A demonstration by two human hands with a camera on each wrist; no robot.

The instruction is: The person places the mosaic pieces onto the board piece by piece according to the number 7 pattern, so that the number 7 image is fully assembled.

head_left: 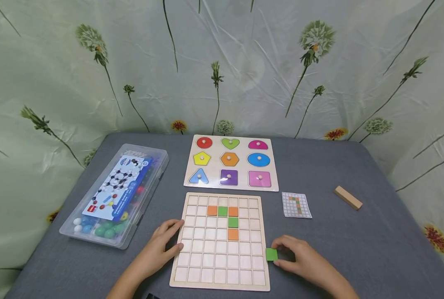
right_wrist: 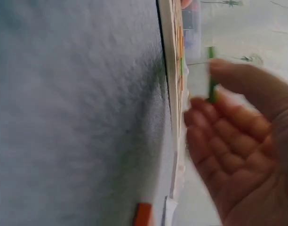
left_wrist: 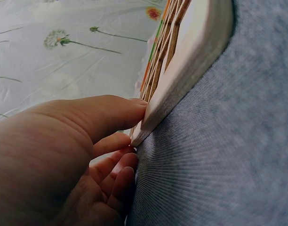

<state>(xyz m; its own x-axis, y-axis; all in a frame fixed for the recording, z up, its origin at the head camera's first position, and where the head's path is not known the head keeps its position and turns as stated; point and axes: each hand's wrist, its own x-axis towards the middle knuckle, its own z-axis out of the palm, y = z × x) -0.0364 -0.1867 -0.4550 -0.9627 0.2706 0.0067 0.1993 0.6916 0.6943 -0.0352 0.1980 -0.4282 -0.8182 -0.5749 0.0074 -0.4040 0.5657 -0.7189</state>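
Note:
A wooden grid board [head_left: 219, 286] lies flat, with orange tiles [head_left: 232, 235] and green tiles [head_left: 232, 223] set in a bent row in its upper half. My left hand [head_left: 156, 247] rests at the board's left side; in the left wrist view its thumb [left_wrist: 120, 110] touches the board's edge. Between thumb and fingers, my right hand [head_left: 304, 259] pinches a green square tile [head_left: 271, 254] beside the board's right edge. The right wrist view shows this tile [right_wrist: 212, 77] edge-on and held above the cloth. A small card [head_left: 296, 205] printed with a coloured grid pattern lies to the board's right.
Behind the board is a shape puzzle [head_left: 240, 164] with knobbed pieces. A clear plastic case [head_left: 130, 232] of coloured balls stands at the left. A wooden block [head_left: 347, 197] lies on the grey cloth [head_left: 330, 166] at the right. A flowered curtain [head_left: 252, 83] hangs behind.

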